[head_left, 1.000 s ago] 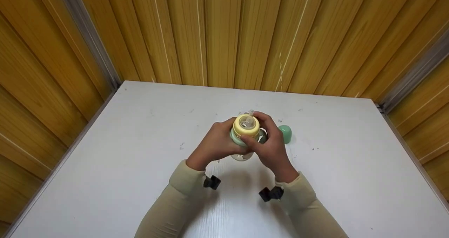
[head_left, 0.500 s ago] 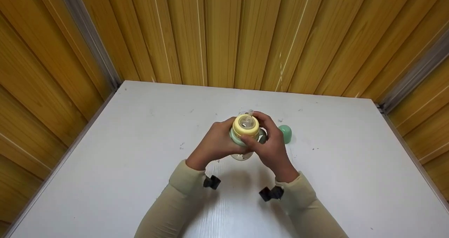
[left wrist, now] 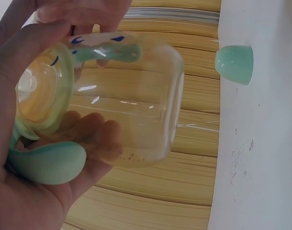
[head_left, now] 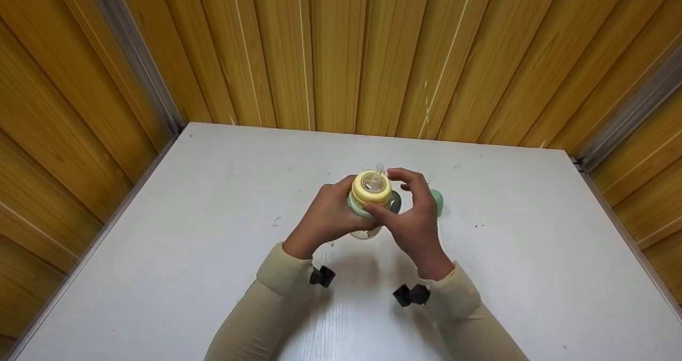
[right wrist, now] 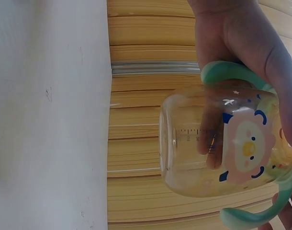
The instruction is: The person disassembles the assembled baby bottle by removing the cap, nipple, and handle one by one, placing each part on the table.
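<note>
A clear baby bottle [head_left: 367, 233] with a yellow collar [head_left: 373, 196], a translucent spout and two green handles is held upright above the table. My left hand [head_left: 333, 209] grips it below the collar, thumb in front and fingers curled behind, around one handle [left wrist: 50, 163]. My right hand [head_left: 413, 220] touches the collar with its thumb, while its other fingers are bent and stand off the far side. A bear print [right wrist: 246, 143] shows on the bottle in the right wrist view. Behind my right hand, partly hidden, a green cap [head_left: 438, 203] lies on the table.
The white table [head_left: 240, 201] bears a few dark scuff marks. Yellow wood-look panels [head_left: 341, 57] close off the back and both sides. Small black devices [head_left: 322, 276] sit at both wrists.
My right hand's fingers have loosened from the collar and moved right, with the thumb still on it. The bottle has shifted slightly left and up in my left hand.
</note>
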`<state>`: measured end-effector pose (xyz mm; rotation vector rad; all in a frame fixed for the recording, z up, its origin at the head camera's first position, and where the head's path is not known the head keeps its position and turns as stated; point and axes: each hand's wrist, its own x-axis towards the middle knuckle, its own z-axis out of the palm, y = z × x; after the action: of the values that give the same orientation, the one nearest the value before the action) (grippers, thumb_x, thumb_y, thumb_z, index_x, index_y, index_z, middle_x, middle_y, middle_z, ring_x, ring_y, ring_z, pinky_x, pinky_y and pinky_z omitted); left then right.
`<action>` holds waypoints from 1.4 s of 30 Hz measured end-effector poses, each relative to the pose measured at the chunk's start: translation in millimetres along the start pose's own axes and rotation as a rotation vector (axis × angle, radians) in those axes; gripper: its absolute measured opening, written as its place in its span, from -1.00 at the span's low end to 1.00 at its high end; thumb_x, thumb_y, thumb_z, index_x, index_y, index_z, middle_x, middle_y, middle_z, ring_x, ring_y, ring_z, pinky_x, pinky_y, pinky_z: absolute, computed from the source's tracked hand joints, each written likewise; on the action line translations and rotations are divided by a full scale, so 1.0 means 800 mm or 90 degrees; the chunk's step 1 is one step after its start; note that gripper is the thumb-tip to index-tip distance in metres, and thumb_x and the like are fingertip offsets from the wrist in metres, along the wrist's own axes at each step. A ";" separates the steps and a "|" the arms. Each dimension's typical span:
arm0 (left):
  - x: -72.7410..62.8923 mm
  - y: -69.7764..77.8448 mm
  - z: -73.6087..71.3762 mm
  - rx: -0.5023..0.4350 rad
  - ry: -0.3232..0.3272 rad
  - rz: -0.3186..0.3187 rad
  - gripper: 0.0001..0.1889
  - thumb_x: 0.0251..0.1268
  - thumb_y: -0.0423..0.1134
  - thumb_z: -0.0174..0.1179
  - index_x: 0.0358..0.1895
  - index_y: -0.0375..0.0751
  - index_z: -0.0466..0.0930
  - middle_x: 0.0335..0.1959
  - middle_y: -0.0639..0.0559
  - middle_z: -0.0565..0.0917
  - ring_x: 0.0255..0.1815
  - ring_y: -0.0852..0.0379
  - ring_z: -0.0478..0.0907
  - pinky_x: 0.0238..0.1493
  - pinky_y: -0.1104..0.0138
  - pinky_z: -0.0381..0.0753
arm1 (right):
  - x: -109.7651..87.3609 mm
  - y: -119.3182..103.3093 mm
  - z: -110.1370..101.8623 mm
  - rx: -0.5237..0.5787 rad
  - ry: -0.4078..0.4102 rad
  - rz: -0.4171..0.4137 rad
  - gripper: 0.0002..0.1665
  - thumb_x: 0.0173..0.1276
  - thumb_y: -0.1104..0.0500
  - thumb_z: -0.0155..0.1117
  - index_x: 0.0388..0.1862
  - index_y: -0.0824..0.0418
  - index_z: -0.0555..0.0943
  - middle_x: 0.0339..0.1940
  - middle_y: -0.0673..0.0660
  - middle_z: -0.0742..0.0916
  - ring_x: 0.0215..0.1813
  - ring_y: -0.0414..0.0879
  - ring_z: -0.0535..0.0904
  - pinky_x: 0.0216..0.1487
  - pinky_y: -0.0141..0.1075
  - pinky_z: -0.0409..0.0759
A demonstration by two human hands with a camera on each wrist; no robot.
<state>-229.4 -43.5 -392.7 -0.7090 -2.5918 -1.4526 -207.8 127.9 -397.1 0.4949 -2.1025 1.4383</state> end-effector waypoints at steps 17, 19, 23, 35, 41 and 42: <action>0.000 0.001 -0.002 0.008 -0.007 0.013 -0.25 -0.15 0.01 0.52 0.22 -0.07 0.49 -0.01 0.10 0.70 -0.05 0.21 0.62 -0.01 0.26 0.62 | -0.001 0.001 -0.001 0.009 -0.032 0.045 -0.32 0.06 0.03 0.55 0.15 0.10 0.50 0.10 -0.03 0.63 0.20 -0.19 0.47 0.25 -0.12 0.32; 0.000 0.000 -0.002 0.008 -0.008 0.019 -0.26 -0.16 0.02 0.52 0.21 -0.07 0.50 -0.03 0.10 0.70 -0.07 0.21 0.63 -0.03 0.27 0.62 | 0.000 0.002 -0.001 0.022 -0.038 0.046 -0.33 0.06 0.04 0.55 0.15 0.10 0.51 0.11 -0.03 0.63 0.20 -0.20 0.47 0.26 -0.14 0.31; 0.000 -0.002 -0.003 0.010 -0.013 0.034 -0.27 -0.16 0.05 0.52 0.19 -0.05 0.51 -0.06 0.12 0.71 -0.09 0.24 0.63 -0.06 0.29 0.62 | 0.001 0.003 -0.002 0.054 -0.054 0.041 -0.34 0.05 0.09 0.54 0.16 0.09 0.52 0.11 -0.04 0.64 0.21 -0.19 0.47 0.27 -0.15 0.30; -0.001 -0.004 -0.005 -0.064 -0.060 0.041 -0.34 -0.21 -0.04 0.54 0.11 0.08 0.54 -0.13 0.24 0.68 -0.13 0.24 0.63 -0.09 0.30 0.64 | 0.002 0.004 -0.008 0.090 -0.100 0.028 -0.37 0.10 0.18 0.45 0.20 0.07 0.53 0.14 -0.03 0.65 0.21 -0.10 0.49 0.31 -0.04 0.28; -0.002 -0.004 -0.005 -0.072 -0.075 0.051 -0.31 -0.23 -0.02 0.56 0.13 0.11 0.54 -0.10 0.26 0.67 -0.11 0.24 0.63 -0.06 0.30 0.63 | 0.002 0.005 -0.010 0.115 -0.117 0.029 -0.36 0.10 0.20 0.41 0.22 0.09 0.52 0.14 0.01 0.65 0.14 -0.03 0.47 0.34 0.17 0.24; -0.002 -0.004 -0.006 -0.072 -0.078 0.054 -0.31 -0.23 -0.02 0.56 0.13 0.11 0.54 -0.10 0.26 0.67 -0.12 0.24 0.63 -0.07 0.30 0.63 | 0.002 0.005 -0.010 0.119 -0.119 0.026 -0.36 0.10 0.21 0.40 0.23 0.11 0.52 0.13 0.03 0.65 0.14 -0.02 0.47 0.35 0.18 0.23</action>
<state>-230.2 -49.1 -393.0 -0.9371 -2.5468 -1.5888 -209.5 136.9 -397.2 0.6864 -2.1406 1.6800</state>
